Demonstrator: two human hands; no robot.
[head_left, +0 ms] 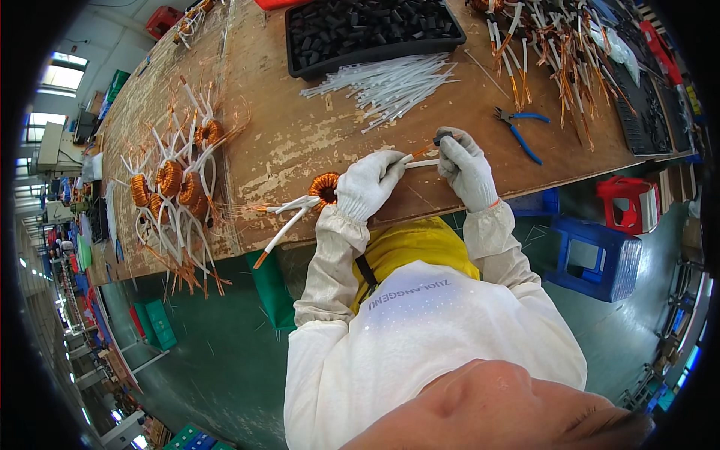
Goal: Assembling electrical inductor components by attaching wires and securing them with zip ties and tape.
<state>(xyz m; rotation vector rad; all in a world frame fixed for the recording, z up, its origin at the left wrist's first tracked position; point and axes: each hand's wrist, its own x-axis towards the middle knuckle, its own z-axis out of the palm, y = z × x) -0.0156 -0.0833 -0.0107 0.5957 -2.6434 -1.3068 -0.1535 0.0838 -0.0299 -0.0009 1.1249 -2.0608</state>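
A copper-wound ring coil [325, 189] lies near the table's front edge, with white-sleeved leads running out both sides. My left hand [369, 184], in a white glove, is closed around the leads just right of the coil. Farther right, my gloved right hand [466, 169] pinches a small black piece [441, 138] at the bare copper end of one lead [421, 152]. A second white lead [424, 163] runs just below, its tip hidden by the right hand. The black piece is partly covered by my fingers.
Beyond my hands are white cable ties [390, 84] and a black tray [300, 73] of small black pieces. Blue-handled cutters [523, 131] lie to the right. Several finished-looking coils [169, 178] sit left; more leads [559, 56] pile far right. Stools [600, 259] stand below the table.
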